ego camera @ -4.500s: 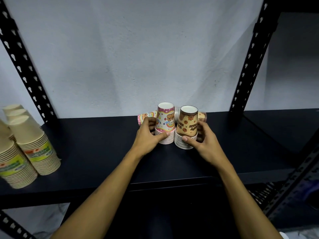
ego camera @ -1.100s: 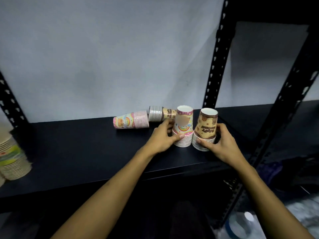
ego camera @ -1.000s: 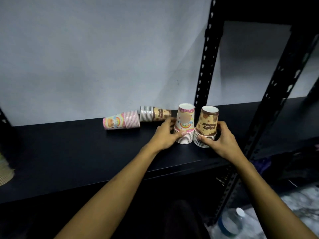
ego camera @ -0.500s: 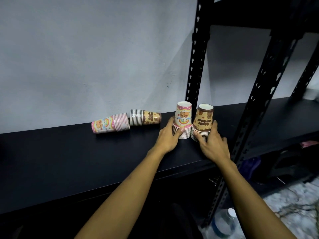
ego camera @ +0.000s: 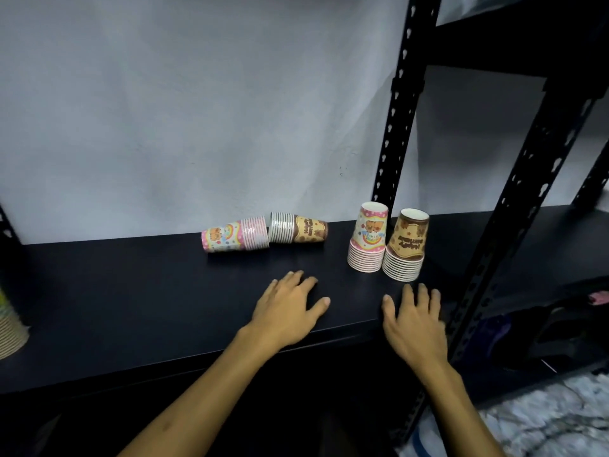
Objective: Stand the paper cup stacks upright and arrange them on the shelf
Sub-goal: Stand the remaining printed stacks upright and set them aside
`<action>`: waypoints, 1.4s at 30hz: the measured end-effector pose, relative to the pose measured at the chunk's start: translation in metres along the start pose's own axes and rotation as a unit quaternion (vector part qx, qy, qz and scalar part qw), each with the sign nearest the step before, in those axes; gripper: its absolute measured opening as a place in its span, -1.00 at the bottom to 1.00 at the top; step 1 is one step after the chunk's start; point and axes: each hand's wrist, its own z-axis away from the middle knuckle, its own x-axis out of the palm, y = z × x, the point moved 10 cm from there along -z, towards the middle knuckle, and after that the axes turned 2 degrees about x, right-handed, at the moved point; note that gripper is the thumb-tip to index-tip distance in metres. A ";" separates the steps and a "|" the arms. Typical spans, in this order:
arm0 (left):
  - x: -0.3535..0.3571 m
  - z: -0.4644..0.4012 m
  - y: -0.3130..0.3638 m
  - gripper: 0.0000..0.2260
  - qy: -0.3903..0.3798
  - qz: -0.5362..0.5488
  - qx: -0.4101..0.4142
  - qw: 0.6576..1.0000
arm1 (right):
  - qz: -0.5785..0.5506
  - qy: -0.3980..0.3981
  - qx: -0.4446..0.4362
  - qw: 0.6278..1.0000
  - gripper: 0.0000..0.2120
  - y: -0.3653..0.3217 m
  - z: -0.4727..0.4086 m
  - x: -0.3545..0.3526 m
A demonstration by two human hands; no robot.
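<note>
Shelf: black shelf (ego camera: 131, 308) against a pale wall; a black upright post (ego camera: 400, 103) stands at its back right.
Standing stacks: pink stack (ego camera: 368, 237) and brown stack (ego camera: 406, 249) stand rim-down, just beside each other, near the shelf's right end.
Lying stacks: pink lying stack (ego camera: 235, 238) and brown lying stack (ego camera: 297, 228) rest on their sides along the back edge, rims meeting in the middle — long axes running left to right, parallel to the wall.
Left hand: left hand (ego camera: 290, 308) is flat over the front edge, fingers relaxed and spread, holding nothing.
Right hand: right hand (ego camera: 416, 319) is likewise spread and empty, just in front of the brown standing stack.
Key relation: the lying stacks sit behind and slightly left of the left hand, well apart from the right — so the left hand is likely the nearer one for the next lift.
Progress: two stacks appear done, two still to stand.
Edge: part of another cup pile (ego camera: 10, 328) shows at the far left.
</note>
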 end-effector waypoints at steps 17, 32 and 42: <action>-0.114 -0.006 -0.176 -0.35 0.195 0.071 -0.110 0.972 | -0.036 -0.033 -0.166 0.985 -0.47 -0.203 -0.037 0.050; -0.085 -0.051 -0.223 -0.46 0.168 0.276 -0.144 0.935 | -0.305 0.021 0.032 0.952 -0.37 -0.194 -0.136 0.065; -0.093 -0.045 -0.260 -0.34 0.269 0.490 -0.156 0.814 | -0.480 -0.069 -0.073 0.872 -0.45 -0.223 -0.151 0.076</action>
